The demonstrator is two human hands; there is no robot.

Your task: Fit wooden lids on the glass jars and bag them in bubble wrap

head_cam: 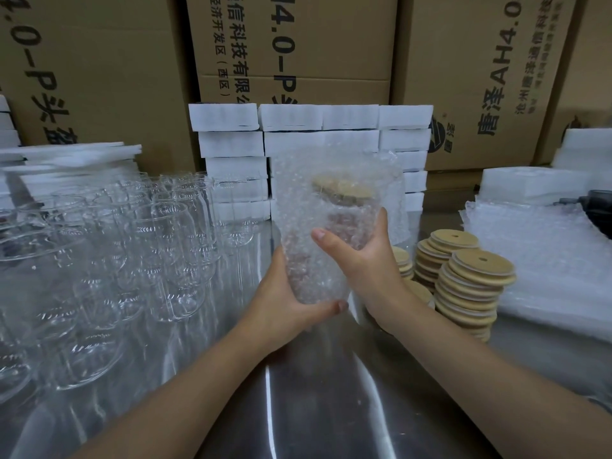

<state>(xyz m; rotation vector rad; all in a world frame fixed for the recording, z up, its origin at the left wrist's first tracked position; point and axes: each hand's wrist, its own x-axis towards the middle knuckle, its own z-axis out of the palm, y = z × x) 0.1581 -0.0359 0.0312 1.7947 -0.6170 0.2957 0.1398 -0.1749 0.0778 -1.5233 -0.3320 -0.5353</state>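
A glass jar with a wooden lid (344, 188) on it sits inside a clear bubble wrap bag (318, 207), held upright above the metal table (314, 392). My left hand (291, 306) cups the bag's bottom from below. My right hand (361, 256) grips the bagged jar's side, thumb across the front. The bag's open top stands loose above the lid. Several bare glass jars (132, 246) crowd the table's left side. Stacks of round wooden lids (470, 286) stand to the right of my right wrist.
A pile of flat bubble wrap bags (546, 260) lies at the right. White foam blocks (298, 140) are stacked behind the bagged jar, more foam (66, 154) at far left and right. Large cardboard boxes (298, 44) wall off the back.
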